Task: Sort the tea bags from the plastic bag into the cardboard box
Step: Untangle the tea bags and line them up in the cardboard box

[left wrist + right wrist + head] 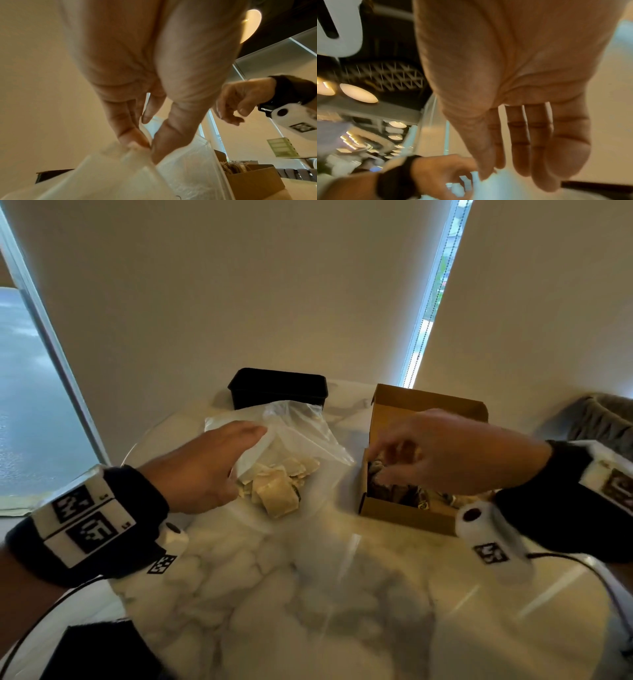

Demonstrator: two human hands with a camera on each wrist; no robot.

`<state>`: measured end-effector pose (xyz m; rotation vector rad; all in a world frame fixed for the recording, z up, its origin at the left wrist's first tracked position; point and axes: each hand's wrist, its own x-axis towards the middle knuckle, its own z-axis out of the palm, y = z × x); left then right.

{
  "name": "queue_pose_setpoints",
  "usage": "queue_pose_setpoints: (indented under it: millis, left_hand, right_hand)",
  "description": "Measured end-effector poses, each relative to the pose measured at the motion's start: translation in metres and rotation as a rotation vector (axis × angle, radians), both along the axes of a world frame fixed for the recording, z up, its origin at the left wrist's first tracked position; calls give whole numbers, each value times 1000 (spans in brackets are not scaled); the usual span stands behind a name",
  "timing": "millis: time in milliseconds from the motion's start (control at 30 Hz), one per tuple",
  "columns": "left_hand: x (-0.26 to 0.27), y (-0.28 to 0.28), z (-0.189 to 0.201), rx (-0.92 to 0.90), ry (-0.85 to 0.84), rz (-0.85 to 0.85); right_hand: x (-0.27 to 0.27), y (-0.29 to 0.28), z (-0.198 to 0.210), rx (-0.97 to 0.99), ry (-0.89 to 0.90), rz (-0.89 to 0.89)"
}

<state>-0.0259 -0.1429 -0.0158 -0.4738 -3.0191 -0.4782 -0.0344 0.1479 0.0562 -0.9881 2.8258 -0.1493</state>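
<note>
The left hand [202, 470] pinches the clear plastic bag [301, 436] of pale tea bags [277, 487], while the right hand [452, 453], fingers loosely apart and empty, hovers over the brown cardboard box [404, 511].

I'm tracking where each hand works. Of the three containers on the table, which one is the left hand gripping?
The clear plastic bag in the middle: the left hand pinches its rim, unlike the cardboard box and the black container.

right hand [442, 453] hides cardboard box [404, 510] contents; blurred | black container [277, 386] part-hidden
</note>
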Motion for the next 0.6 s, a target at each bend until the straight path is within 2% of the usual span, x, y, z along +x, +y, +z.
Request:
queue_pose_setpoints:
  millis: [67, 133, 300, 367, 467, 600]
  left_hand:
    - [3, 5, 0, 5, -6, 19]
    - [7, 10, 1, 9, -26, 40]
    - [12, 17, 4, 39, -53, 56]
    - [13, 18, 5, 35, -49, 50]
    - [13, 16, 5, 29, -48, 53]
    - [12, 16, 6, 38, -58, 55]
  right_hand:
    - [15, -39, -5, -15, -60, 116]
    - [14, -72, -22, 3, -41, 189]
    - [-18, -123, -71, 212, 65, 98]
    - [-33, -133, -84, 295, 50, 107]
    - [-42, -137, -89, 250, -20, 80]
    - [-35, -129, -85, 149, -8, 35]
